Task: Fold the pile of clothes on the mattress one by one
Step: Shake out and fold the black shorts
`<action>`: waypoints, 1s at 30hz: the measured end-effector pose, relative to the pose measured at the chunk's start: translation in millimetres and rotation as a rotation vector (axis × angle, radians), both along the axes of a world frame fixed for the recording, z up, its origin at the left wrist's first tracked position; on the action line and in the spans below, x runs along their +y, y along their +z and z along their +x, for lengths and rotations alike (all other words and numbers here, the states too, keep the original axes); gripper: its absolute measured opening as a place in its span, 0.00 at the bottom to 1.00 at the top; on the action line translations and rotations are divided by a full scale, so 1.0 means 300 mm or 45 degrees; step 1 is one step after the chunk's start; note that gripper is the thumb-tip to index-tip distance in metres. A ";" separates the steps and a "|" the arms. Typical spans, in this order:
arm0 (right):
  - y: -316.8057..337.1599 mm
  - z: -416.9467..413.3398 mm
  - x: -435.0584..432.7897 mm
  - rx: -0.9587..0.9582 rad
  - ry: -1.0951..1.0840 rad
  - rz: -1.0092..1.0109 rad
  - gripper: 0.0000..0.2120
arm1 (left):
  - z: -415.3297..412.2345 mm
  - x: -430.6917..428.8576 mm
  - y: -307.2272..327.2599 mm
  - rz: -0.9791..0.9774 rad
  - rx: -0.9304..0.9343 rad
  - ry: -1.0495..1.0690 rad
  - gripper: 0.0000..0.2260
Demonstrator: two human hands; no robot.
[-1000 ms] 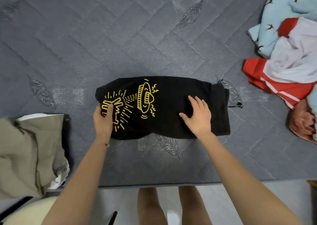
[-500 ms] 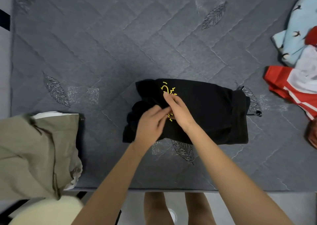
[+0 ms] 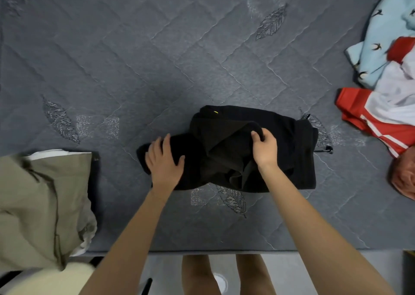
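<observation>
Grey quilted mattress (image 3: 139, 70) w/ leaf pattern, filling most of view. At left edge, stack of folded clothes (image 3: 45, 204), khaki piece on top, white and dark layers showing under it, partly hanging over mattress front edge. At right edge, unfolded pile (image 3: 386, 74): light-blue cloth w/ small birds, white and red garment, something pinkish at far right, cut off by frame. Well apart from both, in centre near front edge, black garment (image 3: 292, 142), half folded, left part doubled over onto the middle; tiny yellow mark near its top edge, drawstring w/ toggle sticking out on right side. Nothing between garment and the stack or pile, only bare mattress. Left hand (image 3: 165, 162) flat, fingers spread, palm pressing down on left end of garment, not gripping. Right hand (image 3: 265, 147) closed on the folded-over flap, thumb on top, fingers curled under the cloth edge, flap lifted a little. Both forearms bare, reaching in from bottom of view; bare legs visible below mattress edge on light floor.
</observation>
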State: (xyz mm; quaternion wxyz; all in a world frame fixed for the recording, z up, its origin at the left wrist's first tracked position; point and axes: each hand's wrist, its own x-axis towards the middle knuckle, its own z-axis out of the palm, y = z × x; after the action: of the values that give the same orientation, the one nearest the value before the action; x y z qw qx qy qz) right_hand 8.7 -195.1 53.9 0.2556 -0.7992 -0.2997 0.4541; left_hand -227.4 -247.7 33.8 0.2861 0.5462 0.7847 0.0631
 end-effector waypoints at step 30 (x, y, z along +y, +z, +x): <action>-0.141 -0.378 0.182 -0.620 1.399 0.169 0.22 | -0.206 0.212 -0.087 -0.097 -0.442 0.644 0.27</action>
State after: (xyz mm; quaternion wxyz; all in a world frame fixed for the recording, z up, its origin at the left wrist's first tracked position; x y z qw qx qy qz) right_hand -104.6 -140.4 11.6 -0.0430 -0.5908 -0.7461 0.3040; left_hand -289.1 -184.2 7.7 0.4112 0.3034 0.8371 0.1954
